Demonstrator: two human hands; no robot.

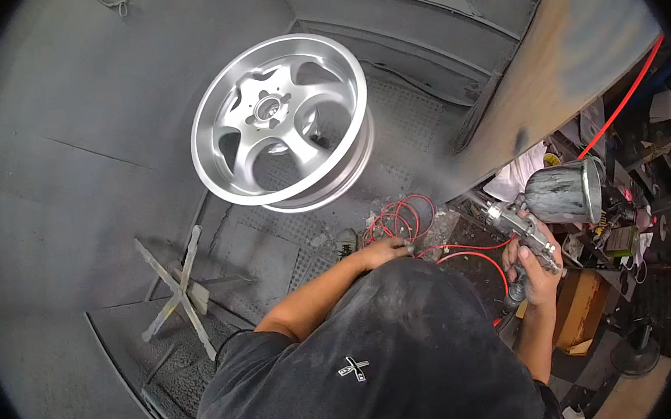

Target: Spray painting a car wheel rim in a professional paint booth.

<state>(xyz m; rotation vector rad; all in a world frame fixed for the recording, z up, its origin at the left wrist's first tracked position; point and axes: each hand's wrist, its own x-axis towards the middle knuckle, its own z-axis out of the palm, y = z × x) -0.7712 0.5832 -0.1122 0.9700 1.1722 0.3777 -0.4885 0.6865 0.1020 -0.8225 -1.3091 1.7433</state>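
Far left of both hands, silver wheel rim (282, 125) face-up on stand; right hand (533, 265) nearer, clenched round spray gun (545, 211), nozzle aimed left toward rim; left hand (387, 250) gripping red hose (400, 221)

shirt: black, short-sleeved; dust-streaked | chest mark: small white cross | forearms: bare

A single head-worn fisheye view looks steeply down from above the person's dark shirt, facing forward into a grey spray booth. Both hands sit close below; the booth floor beyond the fingertips lies farther off, edges bending.
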